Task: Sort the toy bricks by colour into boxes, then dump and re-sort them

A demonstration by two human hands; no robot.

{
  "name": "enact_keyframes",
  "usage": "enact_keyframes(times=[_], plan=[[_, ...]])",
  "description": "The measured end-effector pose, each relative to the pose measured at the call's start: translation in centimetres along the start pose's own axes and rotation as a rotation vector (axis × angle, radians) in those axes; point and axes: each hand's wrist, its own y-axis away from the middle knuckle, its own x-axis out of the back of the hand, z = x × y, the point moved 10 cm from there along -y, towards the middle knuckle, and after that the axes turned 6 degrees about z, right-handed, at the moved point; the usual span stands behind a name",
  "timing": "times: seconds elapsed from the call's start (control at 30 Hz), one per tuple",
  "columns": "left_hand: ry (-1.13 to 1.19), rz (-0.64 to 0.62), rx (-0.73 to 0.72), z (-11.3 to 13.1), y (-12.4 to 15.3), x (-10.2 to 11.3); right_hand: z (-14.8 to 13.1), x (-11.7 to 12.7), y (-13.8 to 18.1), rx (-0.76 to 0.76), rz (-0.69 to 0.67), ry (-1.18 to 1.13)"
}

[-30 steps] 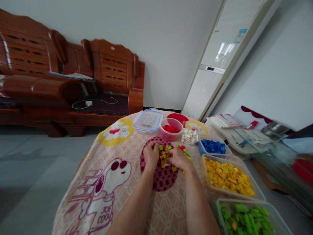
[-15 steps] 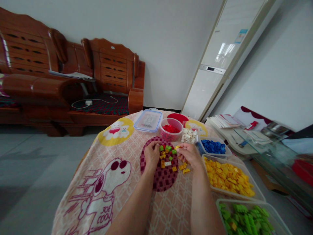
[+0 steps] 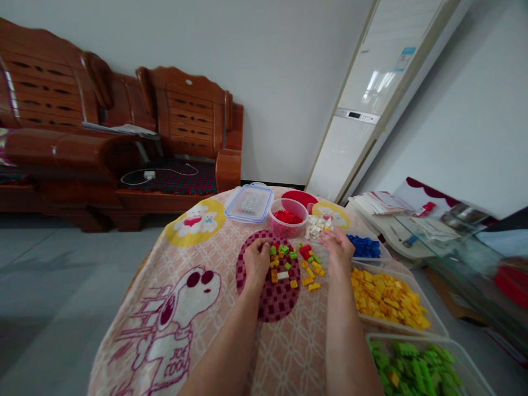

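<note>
A small pile of mixed bricks [image 3: 295, 264], yellow, green, red and one white, lies on a cartoon-print cloth [image 3: 198, 286] over a round table. My left hand [image 3: 256, 258] rests at the pile's left edge with fingers curled on the bricks; what it holds is hidden. My right hand [image 3: 338, 250] is lifted to the right of the pile, between the white-brick tub [image 3: 317, 225] and the blue-brick tub [image 3: 365, 247], fingers partly spread and nothing visible in them.
A red-brick tub [image 3: 289, 217], a clear lid [image 3: 249, 203] and a red lid [image 3: 299, 197] sit at the table's far side. A yellow-brick tray [image 3: 388, 300] and a green-brick tray [image 3: 416, 368] line the right. Wooden sofa at left, white cabinet and glass table at right.
My right hand has left the pile and moved right and away, toward the white and blue tubs, uncovering more loose bricks. My left hand has stayed at the pile's left edge.
</note>
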Motion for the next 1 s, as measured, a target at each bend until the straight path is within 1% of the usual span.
enact_keyframes(times=[0.1, 0.17, 0.23, 0.37, 0.43, 0.5, 0.57, 0.6, 0.7, 0.8, 0.9, 0.93, 1.0], plan=[[-0.016, -0.004, 0.007, 0.1, 0.1, 0.0, 0.7, -1.0, 0.5, -0.047, -0.116, 0.129], [-0.023, -0.015, 0.010, 0.3, 0.1, 0.0, 1.4, -1.7, 1.0, -0.066, -0.200, 0.268], [-0.028, -0.030, 0.008, 0.4, 0.1, 0.0, 2.0, -2.0, 1.4, -0.061, -0.251, 0.412], [-0.038, -0.056, 0.010, 0.7, 0.3, -0.2, 2.5, -2.1, 1.6, -0.014, -0.288, 0.645], [-0.025, -0.114, 0.016, 0.9, 0.6, -0.9, 2.4, -2.1, 1.7, -0.002, -0.295, 0.712], [-0.018, -0.200, 0.008, 1.2, 1.0, -1.9, 2.5, -2.0, 1.7, -0.004, -0.298, 0.752], [-0.037, -0.235, -0.013, 1.5, 1.2, -2.2, 2.6, -1.9, 1.7, 0.004, -0.301, 0.777], [-0.055, -0.224, -0.024, 1.6, 1.2, -2.1, 2.6, -1.8, 1.6, 0.021, -0.298, 0.790], [-0.114, -0.122, -0.051, 1.9, 0.7, -0.7, 2.4, -1.5, 1.1, 0.125, -0.257, 0.845], [-0.200, -0.062, -0.102, 2.3, 0.4, 0.2, 1.4, -0.9, 1.0, 0.265, -0.140, 0.915], [-0.294, -0.086, -0.158, 2.6, 0.6, -0.2, -0.1, 0.1, 1.5, 0.396, 0.027, 0.957], [-0.320, -0.104, -0.172, 2.6, 0.7, -0.6, -0.3, 0.3, 1.7, 0.425, 0.051, 0.953], [-0.358, -0.143, -0.204, 2.5, 1.0, -1.5, 0.0, 0.4, 1.8, 0.429, 0.020, 0.920]])
